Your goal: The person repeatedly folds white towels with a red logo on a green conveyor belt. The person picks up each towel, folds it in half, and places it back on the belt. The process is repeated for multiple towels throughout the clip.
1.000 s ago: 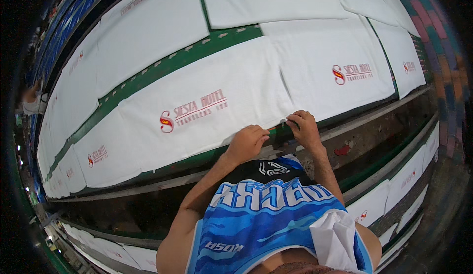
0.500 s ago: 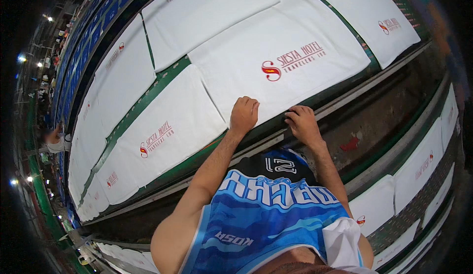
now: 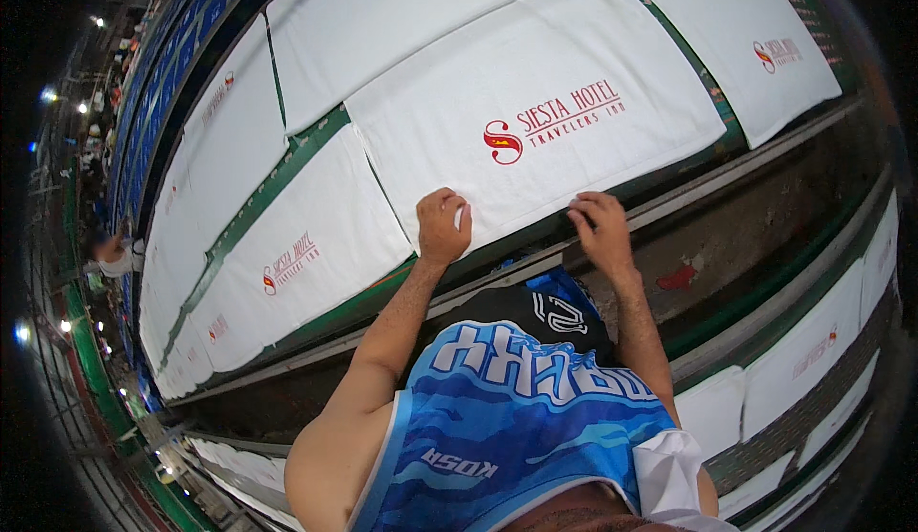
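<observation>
A white towel with a red emblem and red lettering lies flat on a long green table, its near hem facing me. My left hand is closed at the near left corner, with a bit of white cloth showing between thumb and fingers. Further right along that hem, my right hand has its fingers bent in and fingertips drawn together at the towel's edge. How much cloth they pinch is hidden.
More printed white towels surround mine, including a left one and a right one. A grey rail runs along the table's near side. Another row of towels lies behind me at right. A person stands far left.
My right hand has shifted from just off the near hem onto the towel's edge. My left hand remains closed at the corner. The view has turned slightly.
</observation>
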A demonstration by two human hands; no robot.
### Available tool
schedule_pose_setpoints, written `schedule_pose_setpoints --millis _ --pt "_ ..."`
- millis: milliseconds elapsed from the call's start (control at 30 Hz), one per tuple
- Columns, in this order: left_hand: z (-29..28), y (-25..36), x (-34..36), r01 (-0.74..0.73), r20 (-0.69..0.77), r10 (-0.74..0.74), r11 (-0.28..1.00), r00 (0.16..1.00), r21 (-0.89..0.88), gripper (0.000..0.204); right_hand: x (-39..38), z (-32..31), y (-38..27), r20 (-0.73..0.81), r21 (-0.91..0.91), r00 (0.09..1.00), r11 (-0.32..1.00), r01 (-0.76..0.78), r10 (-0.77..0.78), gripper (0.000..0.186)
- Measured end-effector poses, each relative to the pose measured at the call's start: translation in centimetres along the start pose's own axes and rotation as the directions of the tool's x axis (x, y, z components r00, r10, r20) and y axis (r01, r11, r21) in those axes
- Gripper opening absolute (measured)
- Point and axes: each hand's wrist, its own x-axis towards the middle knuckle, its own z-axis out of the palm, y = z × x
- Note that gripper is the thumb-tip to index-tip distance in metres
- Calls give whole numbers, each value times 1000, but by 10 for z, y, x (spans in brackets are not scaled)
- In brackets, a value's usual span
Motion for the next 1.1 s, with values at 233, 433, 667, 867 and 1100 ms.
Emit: schedule_pose_setpoints --millis 233,433,667,867,1100 --pt "12 -32 48 361 -141 -337 908 931 214 54 122 -77 67 -87 -72 994 995 64 -71 14" --pt "20 -122 113 523 -271 -455 800 848 294 52 297 -105 207 -42 -273 998 961 -50 40 40" --pt "9 -165 144 636 -295 -567 727 769 260 45 428 -99 246 -179 -574 975 791 -214 134 61" --pt "-19 -176 157 855 -190 -834 500 519 141 40 469 -99 229 60 -295 892 861 -414 449 65" --pt "-17 -196 158 824 -131 -838 473 530 312 41 496 -111 251 164 -50 775 789 -612 611 62"
